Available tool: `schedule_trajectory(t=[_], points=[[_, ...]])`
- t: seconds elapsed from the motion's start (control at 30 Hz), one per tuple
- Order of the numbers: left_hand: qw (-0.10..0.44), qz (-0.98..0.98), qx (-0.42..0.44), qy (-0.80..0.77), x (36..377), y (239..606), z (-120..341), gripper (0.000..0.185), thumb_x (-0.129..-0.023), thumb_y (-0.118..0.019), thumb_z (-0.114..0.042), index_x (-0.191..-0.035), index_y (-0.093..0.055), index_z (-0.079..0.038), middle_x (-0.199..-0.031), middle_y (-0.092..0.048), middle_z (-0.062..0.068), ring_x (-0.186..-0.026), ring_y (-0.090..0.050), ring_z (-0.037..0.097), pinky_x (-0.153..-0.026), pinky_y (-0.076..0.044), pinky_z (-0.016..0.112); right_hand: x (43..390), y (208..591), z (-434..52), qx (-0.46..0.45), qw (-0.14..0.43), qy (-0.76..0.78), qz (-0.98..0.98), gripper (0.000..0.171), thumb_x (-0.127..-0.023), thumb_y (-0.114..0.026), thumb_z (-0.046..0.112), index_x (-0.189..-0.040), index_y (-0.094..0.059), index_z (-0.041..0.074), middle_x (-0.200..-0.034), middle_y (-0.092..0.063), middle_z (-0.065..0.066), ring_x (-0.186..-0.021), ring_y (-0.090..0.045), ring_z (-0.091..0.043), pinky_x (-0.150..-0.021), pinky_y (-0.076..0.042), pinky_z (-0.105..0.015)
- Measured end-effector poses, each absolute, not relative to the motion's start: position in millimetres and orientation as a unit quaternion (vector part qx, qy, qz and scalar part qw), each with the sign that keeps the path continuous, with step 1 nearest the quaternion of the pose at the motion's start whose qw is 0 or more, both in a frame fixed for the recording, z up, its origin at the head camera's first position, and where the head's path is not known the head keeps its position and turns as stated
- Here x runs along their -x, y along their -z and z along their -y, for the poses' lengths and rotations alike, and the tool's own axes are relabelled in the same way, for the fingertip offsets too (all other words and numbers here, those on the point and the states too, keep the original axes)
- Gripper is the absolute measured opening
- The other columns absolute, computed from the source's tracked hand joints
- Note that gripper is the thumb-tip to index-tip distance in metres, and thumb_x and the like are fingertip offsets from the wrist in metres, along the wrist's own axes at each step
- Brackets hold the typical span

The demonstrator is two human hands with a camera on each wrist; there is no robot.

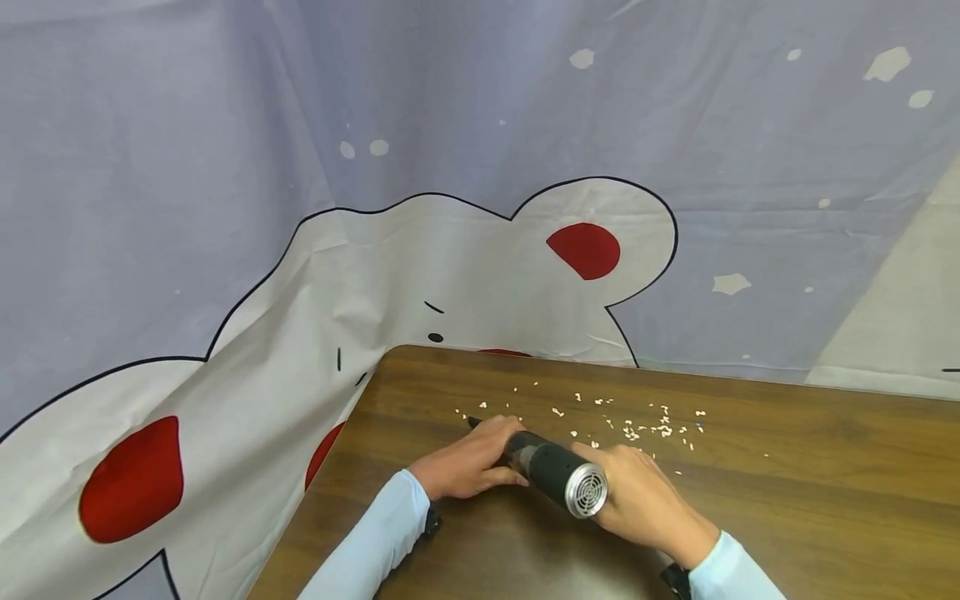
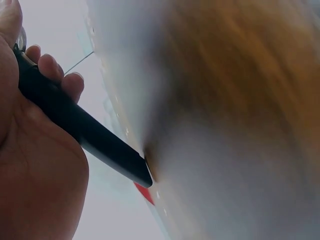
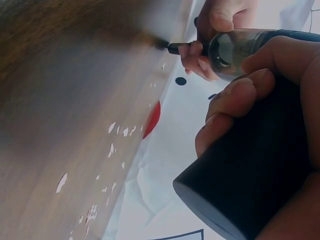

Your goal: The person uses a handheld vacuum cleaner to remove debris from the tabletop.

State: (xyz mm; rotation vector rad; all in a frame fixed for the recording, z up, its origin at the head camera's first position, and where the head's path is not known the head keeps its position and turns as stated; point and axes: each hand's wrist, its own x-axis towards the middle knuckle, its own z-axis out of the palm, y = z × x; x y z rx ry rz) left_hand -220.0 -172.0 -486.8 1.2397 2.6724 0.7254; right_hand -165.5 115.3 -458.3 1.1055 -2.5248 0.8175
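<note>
A black handheld vacuum cleaner (image 1: pixel 553 471) slants above the wooden table, its silver vented end towards me. My left hand (image 1: pixel 472 461) holds the front part, fingers curled round the narrow black nozzle (image 2: pixel 107 140). In the left wrist view, the nozzle's tip is close to the tabletop; whether it touches, I cannot tell. My right hand (image 1: pixel 648 497) grips the dark body from the right side. Between the hands, the right wrist view shows a clear dust cup (image 3: pixel 227 55). White paper scraps (image 1: pixel 663 429) lie scattered beyond and to the right of the hands.
The brown wooden table (image 1: pixel 840 492) stretches off to the right, its far edge against a hanging cloth (image 1: pixel 465 267) printed with white cartoon animals. More cloth borders the table's left edge. A few scraps lie near the nozzle tip (image 1: pixel 474 422).
</note>
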Motion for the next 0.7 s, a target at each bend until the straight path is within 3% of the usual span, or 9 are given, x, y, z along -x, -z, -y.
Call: schedule_trajectory(t=[0.33,0.7], points=[[0.06,-0.887,-0.393,-0.236,219.5,486.8,185.1,0.06,-0.095,-0.077,-0.044,-0.141,-0.047,-0.019,-0.121,-0.054,-0.005,-0.118,-0.048,0.012,-0.104,-0.043,0.035,168.5,458.6,-104.0,-0.381,0.114,-0.294,0.869,0.036,-0.074,-0.085,0.005,-0.091,-0.06,0.025,-0.067,-0.058,0.016,-0.057,-0.05,0.002,-0.049,-0.043,-0.025],[0.053,-0.883,-0.398,-0.243,224.9,489.2,194.0,0.054,-0.095,-0.075,-0.047,-0.136,-0.049,-0.024,-0.117,-0.054,-0.01,-0.113,-0.047,0.01,-0.099,-0.041,0.033,175.0,460.8,-94.8,-0.383,0.124,-0.287,0.869,0.037,-0.072,-0.084,0.005,-0.088,-0.057,0.025,-0.065,-0.053,0.018,-0.055,-0.047,0.001,-0.05,-0.043,-0.025]])
